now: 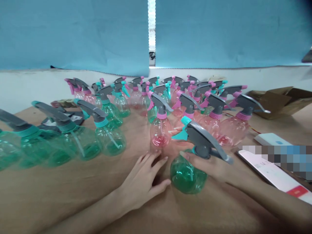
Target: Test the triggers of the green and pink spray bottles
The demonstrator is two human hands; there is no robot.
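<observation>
My right hand (pixel 214 165) grips the neck of a green spray bottle (pixel 187 175) with a grey and teal trigger head (pixel 202 139), holding it tilted just above the brown table. My left hand (pixel 143 178) lies flat on the table beside that bottle, fingers spread and empty, its fingertips close to a pink spray bottle (pixel 159 133) standing upright just behind.
Several green spray bottles (pixel 80 139) stand on the left and several pink ones (pixel 229 126) on the right and at the back. A phone (pixel 275 174) and a white box (pixel 271 139) lie at the right. Cardboard (pixel 280 100) sits at the far right. Blue curtains hang behind.
</observation>
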